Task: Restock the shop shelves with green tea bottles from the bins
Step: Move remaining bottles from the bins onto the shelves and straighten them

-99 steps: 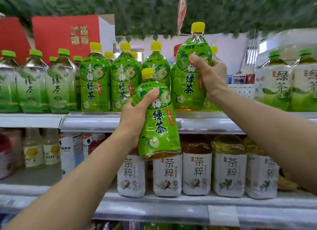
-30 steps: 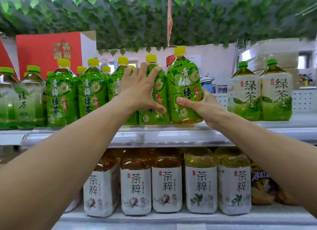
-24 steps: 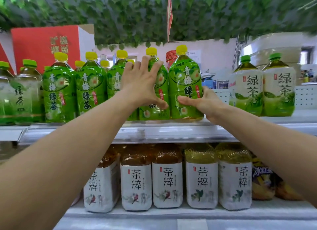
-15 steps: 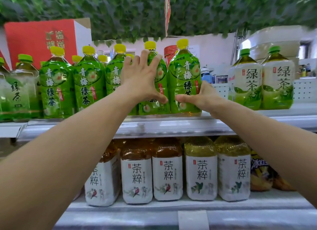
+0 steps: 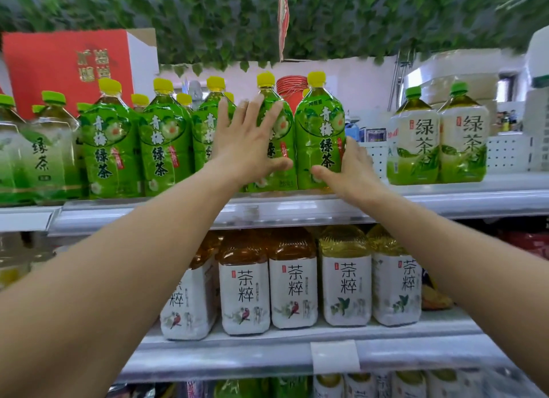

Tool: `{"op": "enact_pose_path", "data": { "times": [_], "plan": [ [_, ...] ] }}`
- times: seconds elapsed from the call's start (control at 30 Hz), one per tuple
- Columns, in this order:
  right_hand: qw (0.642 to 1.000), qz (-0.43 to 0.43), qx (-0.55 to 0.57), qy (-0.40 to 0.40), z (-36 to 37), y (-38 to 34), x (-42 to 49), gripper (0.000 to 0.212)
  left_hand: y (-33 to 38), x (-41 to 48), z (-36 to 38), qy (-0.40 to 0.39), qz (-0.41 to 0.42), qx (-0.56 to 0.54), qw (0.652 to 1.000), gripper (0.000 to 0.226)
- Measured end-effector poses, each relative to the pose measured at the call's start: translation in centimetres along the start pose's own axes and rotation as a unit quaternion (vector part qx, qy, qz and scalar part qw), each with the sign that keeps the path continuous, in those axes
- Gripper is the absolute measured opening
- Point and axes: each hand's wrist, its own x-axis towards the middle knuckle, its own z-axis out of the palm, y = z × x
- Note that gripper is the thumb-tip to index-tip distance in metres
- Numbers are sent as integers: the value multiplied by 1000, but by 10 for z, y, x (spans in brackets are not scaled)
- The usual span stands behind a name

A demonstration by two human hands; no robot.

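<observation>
Fingers [image 5: 251, 118] straight, my left hand [image 5: 246, 151] presses one green tea bottle [image 5: 280, 130]; my right hand [image 5: 349, 173] grips the neighbouring bottle [image 5: 320, 136].

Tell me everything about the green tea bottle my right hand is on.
The end bottle is clear plastic with a yellow cap and a bright green wrap with dark characters. It stands upright on the upper shelf, last in its row, against the neighbouring bottle on its left. The right hand grips its lower right side, thumb across the front.
</observation>
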Motion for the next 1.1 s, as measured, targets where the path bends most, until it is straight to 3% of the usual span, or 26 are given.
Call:
{"op": "enact_pose_path", "data": {
  "times": [0.23, 0.4, 0.63, 0.8, 0.93, 1.1],
  "plan": [
    [973, -163, -118, 109, 16, -24, -86, 68, -26, -107, 14, 102, 16, -133, 986, 86],
    [964, -204, -113, 125, 54, -50, -158, 52, -54, -194, 20, 85, 4, -199, 976, 78],
    [979, -172, -108, 24, 143, -83, -251, 51, -112, -304, 48, -22, 25, -259, 965, 68],
    [989, -104, -81, -64, 214, -89, -326, 48, -139, -393, 86, -136, -6, -310, 941, 60],
    [987, -9, -31, -159, 264, -81, -391, 50, -158, -468, 115, -255, -88, -354, 896, 55],
    [956, 57, -39, -286, 317, -58, -454, 51, -175, -564, 150, -381, -220, -362, 822, 50]
  ]
}}
